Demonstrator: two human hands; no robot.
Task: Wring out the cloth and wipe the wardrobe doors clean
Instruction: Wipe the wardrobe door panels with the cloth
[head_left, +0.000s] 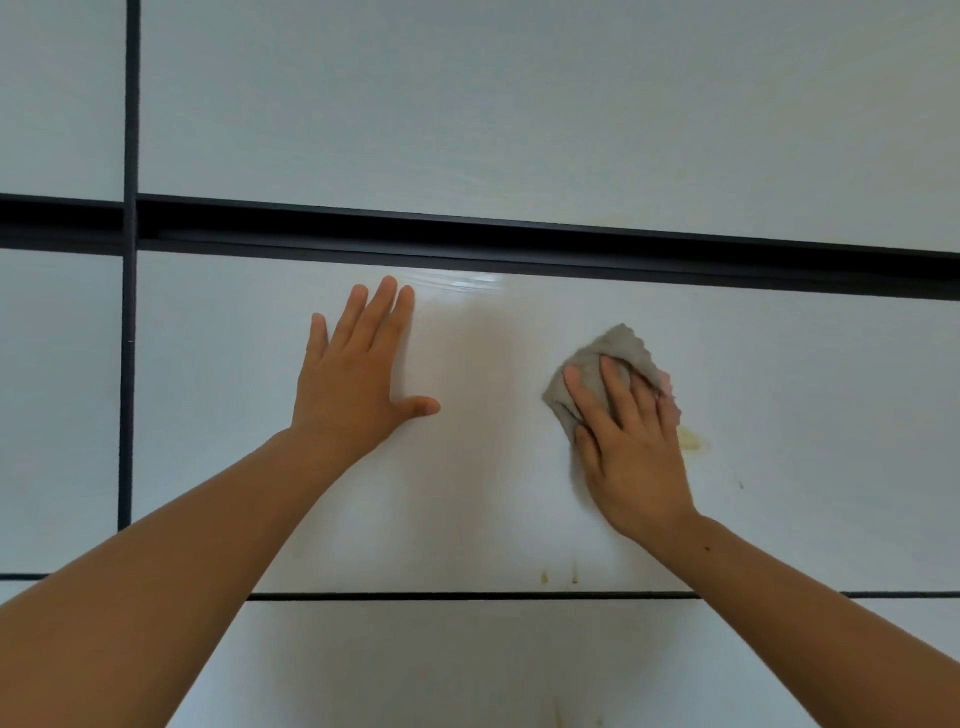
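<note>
A glossy white wardrobe door panel fills the middle of the head view. My left hand lies flat on it with fingers straight and spread. My right hand presses a crumpled grey cloth against the panel with fingers laid over it; the cloth sticks out above and to the left of the fingers. A yellowish stain shows just right of my right hand. A wet shiny streak sits near the panel's top edge.
A wide black recessed rail runs across above the panel. A thin black vertical strip divides the doors on the left, and a thin black line borders the panel below. Small brown drips mark its lower edge.
</note>
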